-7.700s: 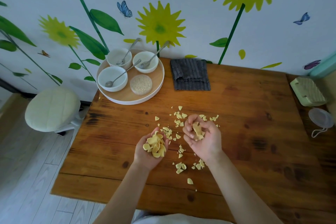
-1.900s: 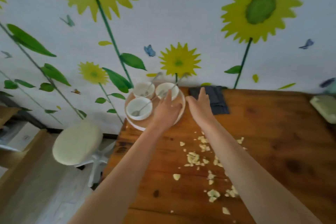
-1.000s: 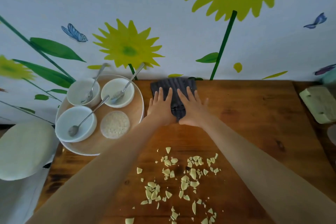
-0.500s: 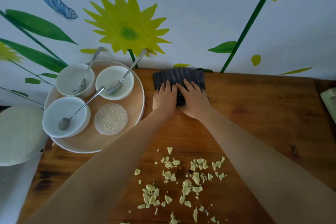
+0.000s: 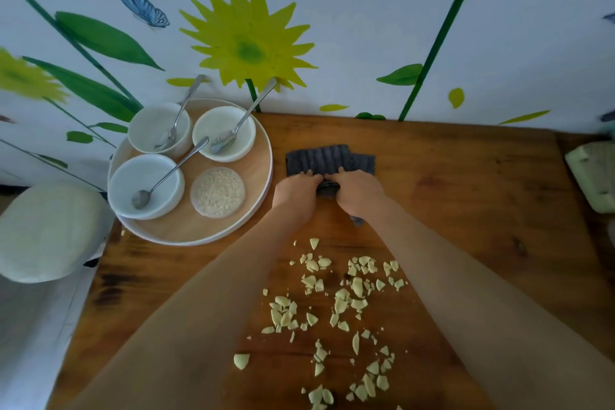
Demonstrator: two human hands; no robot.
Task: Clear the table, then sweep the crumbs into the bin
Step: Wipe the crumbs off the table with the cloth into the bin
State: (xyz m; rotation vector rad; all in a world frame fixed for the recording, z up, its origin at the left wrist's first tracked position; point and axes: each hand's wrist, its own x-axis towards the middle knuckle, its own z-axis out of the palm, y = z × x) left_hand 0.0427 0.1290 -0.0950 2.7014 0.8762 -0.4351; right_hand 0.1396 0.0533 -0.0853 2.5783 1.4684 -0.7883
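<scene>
both hands are bunching the cloth

left hand (image 5: 294, 191) and right hand (image 5: 357, 191), flat a moment ago, are now curling onto the dark cloth (image 5: 327, 160) at the counter's (image 5: 466, 210) far edge; crumbs (image 5: 336, 303) are lying nearer, so sweeping is likely starting next.

1. Both hands grip a dark ribbed cloth (image 5: 327, 158) on the wooden table (image 5: 466, 196): the left hand (image 5: 296, 191) and right hand (image 5: 357, 190) lie side by side, fingers curled into its near edge.
2. Left of the cloth sits a round tray (image 5: 186, 230) with three white bowls (image 5: 146, 186), a spoon (image 5: 168, 176) in each, and a small dish of grains (image 5: 218, 191).
3. Pale crumbs (image 5: 336, 306) are scattered on the table between the forearms.
4. A stool (image 5: 46, 230) stands beside the table's left edge.
5. The wall (image 5: 332, 10) behind shows painted sunflowers and a butterfly.
</scene>
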